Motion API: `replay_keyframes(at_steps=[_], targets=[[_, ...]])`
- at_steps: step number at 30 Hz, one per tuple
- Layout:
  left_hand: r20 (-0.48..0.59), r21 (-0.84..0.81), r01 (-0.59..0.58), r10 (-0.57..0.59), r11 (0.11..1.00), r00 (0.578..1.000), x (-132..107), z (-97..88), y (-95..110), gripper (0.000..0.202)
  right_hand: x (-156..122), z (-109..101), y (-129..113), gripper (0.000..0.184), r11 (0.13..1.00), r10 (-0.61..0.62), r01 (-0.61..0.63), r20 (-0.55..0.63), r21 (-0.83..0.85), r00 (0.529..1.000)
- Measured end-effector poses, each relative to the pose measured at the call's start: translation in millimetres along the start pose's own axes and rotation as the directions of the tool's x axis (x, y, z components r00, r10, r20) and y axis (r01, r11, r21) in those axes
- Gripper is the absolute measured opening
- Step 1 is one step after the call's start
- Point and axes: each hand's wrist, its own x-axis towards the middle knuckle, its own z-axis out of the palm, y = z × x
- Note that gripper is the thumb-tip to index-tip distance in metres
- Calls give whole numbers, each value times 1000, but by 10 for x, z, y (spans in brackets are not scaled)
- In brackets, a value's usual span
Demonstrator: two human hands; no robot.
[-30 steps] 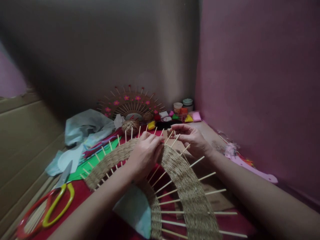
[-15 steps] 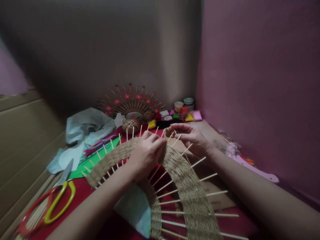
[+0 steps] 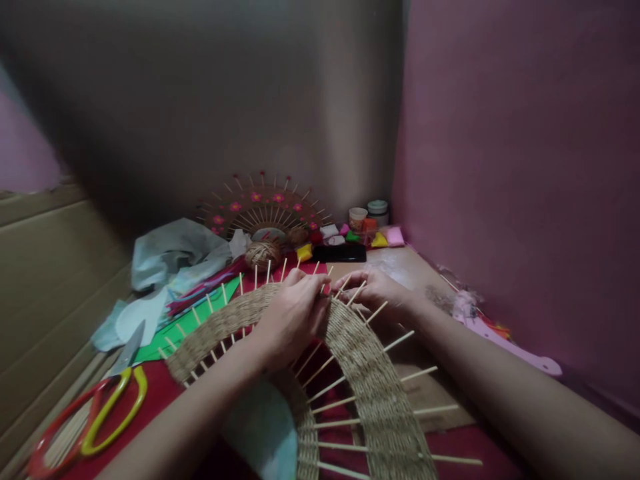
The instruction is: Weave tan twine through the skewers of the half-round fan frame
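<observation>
The ring point(image 3: 373, 380) of woven cord lies flat under your fingers, its sticks point(image 3: 417, 375) fanning outward past them. Both hands meet at its far edge.

Your left hand point(image 3: 293, 317) rests on the weave with its fingers bunched together, tips pressed onto the band where it meets a stick. Your right hand point(image 3: 377, 293) has dropped since a second ago. It was lifted clear of the sticks with the fingers loosely spread, and now it sits low against the outer rim, just beside your left fingertips, with its fingers threaded among the stick ends. Whether they pinch a strand there cannot be told, because the sticks and your left hand cover them. By my reading, a pass of the weave is being drawn in snug rather than held slack.

That drop also uncovers a black slab point(image 3: 340, 252) beyond your right fingers, beside the twine ball point(image 3: 261, 255) that sits beyond your left fingertips. The scissors point(image 3: 107, 407) lie well apart, behind and left of your left hand.

No brand, label or writing can be read anywhere; the light is too dim.
</observation>
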Motion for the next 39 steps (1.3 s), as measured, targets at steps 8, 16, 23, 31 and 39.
replay_keyframes(at_steps=[8,16,23,31,39], targets=[[-13,-24,54,-54,998,998,-3,30,-34,30,8,56,20,21,999,-15,13,58,31,998],[-87,-27,193,-194,981,977,14,-85,-311,35,-2,49,81,31,987,73,-90,132,129,989],[-138,-124,406,-421,905,897,88,-211,-700,31,7,75,106,24,964,-7,-41,177,262,984],[445,-341,705,-554,622,703,328,-222,-1340,27,115,163,195,20,936,-32,-24,153,352,988],[757,-435,818,-339,376,558,314,-207,-1534,40,194,96,188,19,928,-6,-46,136,370,991]])
